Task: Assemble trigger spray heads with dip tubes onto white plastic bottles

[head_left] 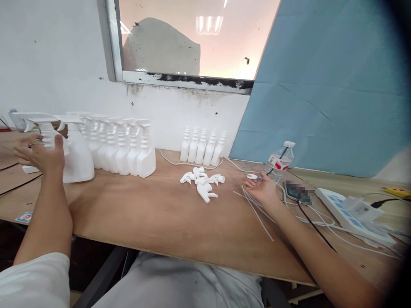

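Note:
At the left, my left hand (pixel 43 156) has its thumb and fingers around the ribbed neck of a white spray bottle (pixel 48 133), which stands upright with its trigger head on. Beside it is another large white spray bottle (pixel 78 158). My right hand (pixel 261 188) is palm up with curled fingers, near the clear drink bottle. By its fingertips shows a small white oval piece (pixel 252 176); I cannot make out what it is. Thin white tubes (pixel 257 214) lie under and beside that hand. Several loose white trigger spray heads (pixel 204 188) lie mid-table.
Several capped spray bottles (pixel 122 154) stand in a row, and smaller bottles without triggers (pixel 202 147) by the wall. A drink bottle (pixel 281 160), power strip (pixel 349 216), dark device (pixel 297 191) and cables are at right. What looks like another forearm (pixel 6 143) enters at left.

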{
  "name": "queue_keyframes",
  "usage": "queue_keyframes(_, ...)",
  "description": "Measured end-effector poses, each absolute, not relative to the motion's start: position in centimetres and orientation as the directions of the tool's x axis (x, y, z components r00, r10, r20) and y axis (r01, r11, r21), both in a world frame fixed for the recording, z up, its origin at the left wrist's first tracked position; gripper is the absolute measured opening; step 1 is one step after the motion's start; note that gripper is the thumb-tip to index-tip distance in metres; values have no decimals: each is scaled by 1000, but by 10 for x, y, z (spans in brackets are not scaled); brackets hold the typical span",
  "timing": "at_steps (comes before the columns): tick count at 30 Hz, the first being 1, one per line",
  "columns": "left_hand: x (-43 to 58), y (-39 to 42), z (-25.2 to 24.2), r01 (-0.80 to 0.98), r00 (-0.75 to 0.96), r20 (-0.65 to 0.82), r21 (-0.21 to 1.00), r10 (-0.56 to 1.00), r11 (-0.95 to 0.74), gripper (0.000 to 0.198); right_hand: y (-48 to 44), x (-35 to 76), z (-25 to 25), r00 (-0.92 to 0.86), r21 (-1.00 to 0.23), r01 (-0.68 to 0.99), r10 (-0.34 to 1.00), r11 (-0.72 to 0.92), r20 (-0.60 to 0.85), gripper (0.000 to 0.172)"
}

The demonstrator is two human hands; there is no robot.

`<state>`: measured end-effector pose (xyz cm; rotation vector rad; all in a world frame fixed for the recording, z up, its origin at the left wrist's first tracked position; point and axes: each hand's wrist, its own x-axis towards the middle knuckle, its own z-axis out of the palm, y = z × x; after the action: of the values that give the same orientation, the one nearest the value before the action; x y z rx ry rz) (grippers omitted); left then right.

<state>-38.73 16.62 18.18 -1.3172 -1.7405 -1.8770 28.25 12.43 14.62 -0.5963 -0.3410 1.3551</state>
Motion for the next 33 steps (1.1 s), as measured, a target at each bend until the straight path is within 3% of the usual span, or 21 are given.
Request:
queue_keyframes(2, -394, 170, 176, 686, -638, 689, 711, 343, -153, 64, 124, 283, 145, 197, -593, -800, 974, 95, -110, 28)
queue_keyframes(7, -389, 178, 165, 756, -547, 691, 650, 472, -74, 98, 126, 284, 143, 207, -606, -791, 970, 90, -126, 29)
queue_keyframes(16, -370, 175, 161, 772, -567, 640, 633, 519, 63, 98, 129, 289, 139, 175, -611, -787, 980, 85, -90, 27)
queue_keyframes(27, -378, 181, 158, 759, -550, 635, 651, 542, 6, 119, 126, 286, 141, 176, -611, -788, 979, 80, -100, 27)
queue_keyframes(33, -372, 176, 160, 770, -540, 640, 638, 547, 14, 119, 126, 285, 142, 202, -615, -783, 973, 89, -116, 25)
